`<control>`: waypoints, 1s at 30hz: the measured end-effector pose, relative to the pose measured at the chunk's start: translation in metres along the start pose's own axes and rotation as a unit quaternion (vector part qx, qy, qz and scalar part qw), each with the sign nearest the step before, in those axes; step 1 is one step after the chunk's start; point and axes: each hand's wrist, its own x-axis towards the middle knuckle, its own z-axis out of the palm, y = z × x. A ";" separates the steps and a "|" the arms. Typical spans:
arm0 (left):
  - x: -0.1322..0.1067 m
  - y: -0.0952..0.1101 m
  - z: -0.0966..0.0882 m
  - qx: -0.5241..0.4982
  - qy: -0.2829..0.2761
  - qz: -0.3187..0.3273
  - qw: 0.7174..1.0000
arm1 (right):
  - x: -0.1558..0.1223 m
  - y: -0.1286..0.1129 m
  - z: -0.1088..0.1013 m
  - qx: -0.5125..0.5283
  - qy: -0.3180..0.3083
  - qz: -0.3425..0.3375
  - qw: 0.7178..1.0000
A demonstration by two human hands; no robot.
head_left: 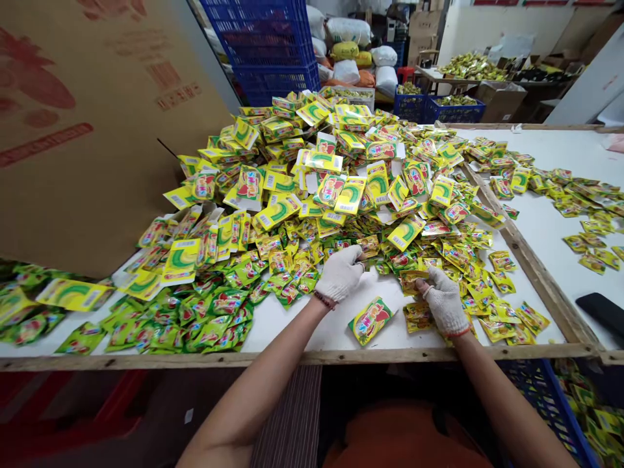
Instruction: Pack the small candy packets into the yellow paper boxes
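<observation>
My left hand (341, 276), in a white knit glove, reaches to the foot of the heap. Its fingers are bent together at a small golden sachet (369, 246); the fingertips are partly hidden. My right hand (444, 304), gloved too, pinches another golden sachet (411, 283) between thumb and fingers. Between the hands, a flat yellow-green printed box (371, 320) lies tilted on the white tabletop (324, 335). More golden sachets (494, 318) spread to the right of my right hand. Green sachets (195, 318) lie in a loose pile left of my left arm.
A tall heap of yellow boxes (316, 162) covers the table's middle. A large carton (97, 143) stands at left, with blue crates (266, 45) behind. A wooden strip (531, 266) divides the table at right; a black phone-like object (602, 312) lies beyond it.
</observation>
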 end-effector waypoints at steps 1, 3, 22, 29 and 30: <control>-0.007 0.000 0.002 -0.099 0.025 -0.041 0.994 | 0.000 -0.002 0.005 0.027 -0.005 0.003 1.000; -0.021 0.004 0.009 -0.282 0.034 -0.111 0.952 | 0.000 -0.006 0.015 0.061 -0.025 -0.006 0.998; -0.068 0.031 0.036 -0.498 -0.065 -0.088 0.860 | -0.013 -0.010 0.029 -0.078 -0.104 -0.075 0.989; -0.082 0.034 0.039 -0.336 -0.026 -0.080 0.938 | -0.014 -0.016 0.023 -0.091 -0.072 -0.019 0.993; -0.085 0.034 0.038 -0.249 -0.009 -0.070 0.966 | -0.015 -0.016 0.023 -0.093 -0.058 -0.017 0.994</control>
